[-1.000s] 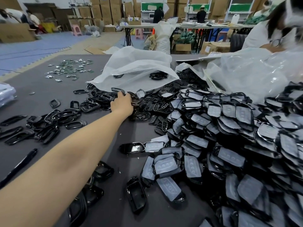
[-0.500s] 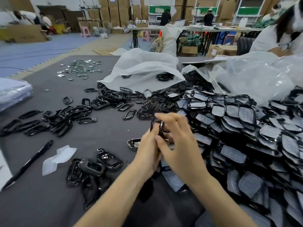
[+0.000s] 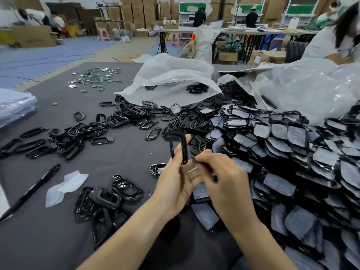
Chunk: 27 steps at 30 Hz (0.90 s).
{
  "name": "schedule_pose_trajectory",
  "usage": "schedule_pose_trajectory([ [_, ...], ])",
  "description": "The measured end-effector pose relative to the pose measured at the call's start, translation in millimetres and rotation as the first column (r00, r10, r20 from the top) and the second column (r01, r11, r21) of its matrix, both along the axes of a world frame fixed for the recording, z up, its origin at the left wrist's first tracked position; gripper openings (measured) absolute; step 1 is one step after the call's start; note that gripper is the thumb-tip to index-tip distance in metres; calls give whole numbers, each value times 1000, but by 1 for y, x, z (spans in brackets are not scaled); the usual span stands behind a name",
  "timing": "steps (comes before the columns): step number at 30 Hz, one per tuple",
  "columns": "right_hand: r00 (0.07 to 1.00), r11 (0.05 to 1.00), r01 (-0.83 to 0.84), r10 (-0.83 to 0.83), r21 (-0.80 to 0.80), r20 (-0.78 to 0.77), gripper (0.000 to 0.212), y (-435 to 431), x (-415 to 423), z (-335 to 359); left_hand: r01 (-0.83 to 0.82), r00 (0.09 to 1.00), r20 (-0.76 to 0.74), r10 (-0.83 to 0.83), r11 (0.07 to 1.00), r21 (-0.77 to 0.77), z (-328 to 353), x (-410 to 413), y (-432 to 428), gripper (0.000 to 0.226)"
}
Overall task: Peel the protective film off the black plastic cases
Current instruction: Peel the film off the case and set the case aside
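My left hand (image 3: 175,184) holds a glossy black plastic frame (image 3: 178,148) upright above the dark table, pinched near its lower end. My right hand (image 3: 224,182) is closed beside it on a second thin black piece (image 3: 206,168), the fingers of both hands touching. A big heap of black cases with whitish film on them (image 3: 282,152) fills the right side. Bare black frames (image 3: 64,139) lie scattered at the left. A small group of black cases (image 3: 109,199) sits near my left forearm. A crumpled piece of clear film (image 3: 66,186) lies on the table at the left.
A black pen (image 3: 33,190) lies at the left edge. White plastic bags (image 3: 171,78) and a clear bag (image 3: 311,84) sit behind the heap. Small metal parts (image 3: 97,76) are spread at the far left. A person in white (image 3: 335,36) is at the far right.
My left hand came back from the far pile of frames with a black frame. Both hands met over the table, and the frame now stands higher while the right hand pulls a piece aside.
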State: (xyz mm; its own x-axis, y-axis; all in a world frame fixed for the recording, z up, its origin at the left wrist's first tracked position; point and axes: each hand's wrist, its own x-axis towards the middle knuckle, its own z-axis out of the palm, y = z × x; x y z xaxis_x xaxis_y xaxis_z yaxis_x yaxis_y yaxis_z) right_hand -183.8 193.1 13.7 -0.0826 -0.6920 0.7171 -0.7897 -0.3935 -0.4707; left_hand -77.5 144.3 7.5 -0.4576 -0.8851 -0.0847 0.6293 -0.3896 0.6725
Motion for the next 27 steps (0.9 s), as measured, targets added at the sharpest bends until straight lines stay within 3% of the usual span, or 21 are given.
schedule_pose_trajectory([
  [3, 924, 998, 59, -63, 23, 377, 16, 2, -8, 6, 14, 991, 130, -3, 996, -84, -2, 0, -2, 36],
  [6, 627, 987, -108, -24, 118, 779, 21, -2, -15, 10, -10, 977, 210, 36, 992, -127, -4, 2, -4, 30],
  [8, 441, 971, -220, 13, 94, 897, 24, -3, -16, 13, -6, 974, 224, 41, 988, -154, -4, 4, -3, 29],
  [11, 325, 957, -285, 46, 52, 945, 29, -3, -14, 14, -6, 973, 227, 45, 986, -169, -5, 6, -5, 43],
  [20, 295, 941, -339, 90, 16, 951, 12, 0, -11, 14, -102, 972, 210, 110, 994, -46, 0, 5, -4, 43],
  [27, 313, 951, -307, 62, 39, 948, 12, -1, -12, 12, -111, 936, 303, 179, 967, -229, -1, 3, 0, 25],
])
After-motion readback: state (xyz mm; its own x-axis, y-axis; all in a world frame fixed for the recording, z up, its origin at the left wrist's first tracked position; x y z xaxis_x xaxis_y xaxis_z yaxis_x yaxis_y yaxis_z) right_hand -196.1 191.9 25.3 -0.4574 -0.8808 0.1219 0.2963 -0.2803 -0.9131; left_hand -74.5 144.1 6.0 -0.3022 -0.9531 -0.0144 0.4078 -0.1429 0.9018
